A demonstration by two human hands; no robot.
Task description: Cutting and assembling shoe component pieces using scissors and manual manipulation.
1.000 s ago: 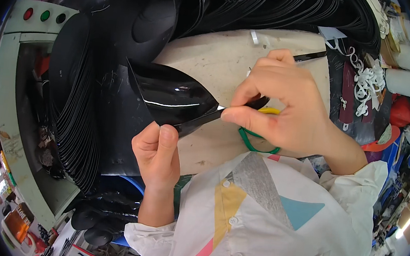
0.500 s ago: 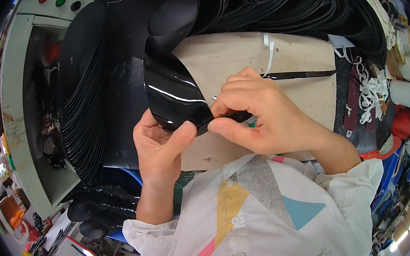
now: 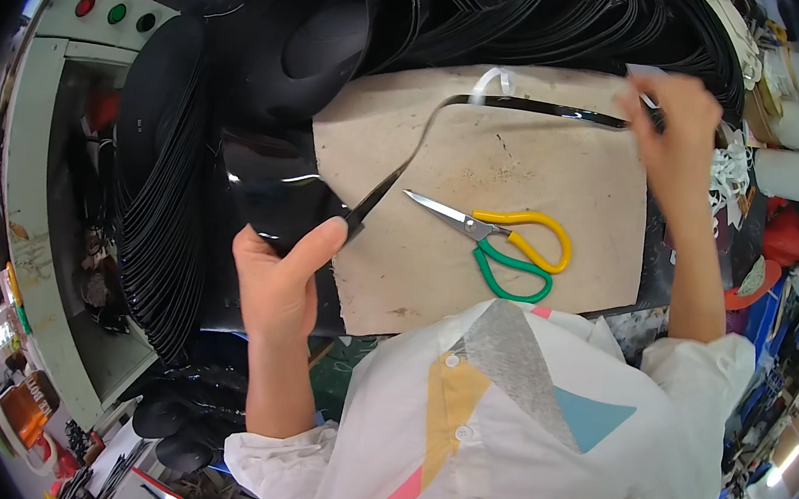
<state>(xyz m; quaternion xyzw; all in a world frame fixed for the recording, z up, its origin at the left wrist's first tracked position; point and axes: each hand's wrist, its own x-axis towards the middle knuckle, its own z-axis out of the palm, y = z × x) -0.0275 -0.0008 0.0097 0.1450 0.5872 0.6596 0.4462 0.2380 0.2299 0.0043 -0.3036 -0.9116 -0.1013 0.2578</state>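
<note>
A worn tan board (image 3: 525, 165) serves as the work surface at the centre of a crowded workshop. At ten o'clock stands a pale green machine cabinet (image 3: 39, 114) with red and green round buttons; at three o'clock, shelves hold white cords, red pieces and rolls. Stacks of thin black curved sheets (image 3: 159, 224) fan from twelve o'clock down to eight o'clock and overlap the board's left edge.

The left hand (image 3: 285, 272), at seven o'clock, pinches a glossy black moulded piece (image 3: 270, 187) between thumb and fingers at its corner. From that corner a narrow shiny black strip (image 3: 531, 108) runs up and across to the right hand (image 3: 672, 113) at two o'clock, whose closed fingers grip its far end. Scissors with yellow and green looped handles (image 3: 507, 243) lie shut on the board between the hands, touched by neither.
</note>
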